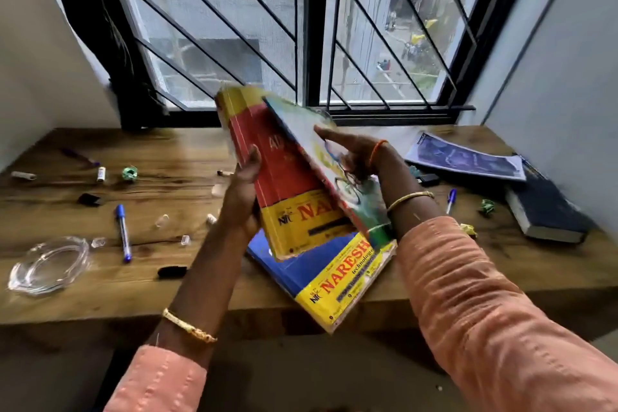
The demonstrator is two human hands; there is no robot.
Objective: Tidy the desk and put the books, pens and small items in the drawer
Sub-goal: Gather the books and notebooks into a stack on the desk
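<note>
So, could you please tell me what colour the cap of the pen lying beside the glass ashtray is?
Blue: the pen has a blue cap; the head view shows it.

I count five books: a red and yellow book and a picture-cover book raised in my hands, a blue and yellow book lying under them on the surface, a dark book at the right, and a blue-printed one resting on it. Pens with blue caps: two, one left, one right; a purple one makes three. One glass dish. Crumpled green paper balls: two. The small caps and bits scattered about are too tiny for me to count surely.
</note>
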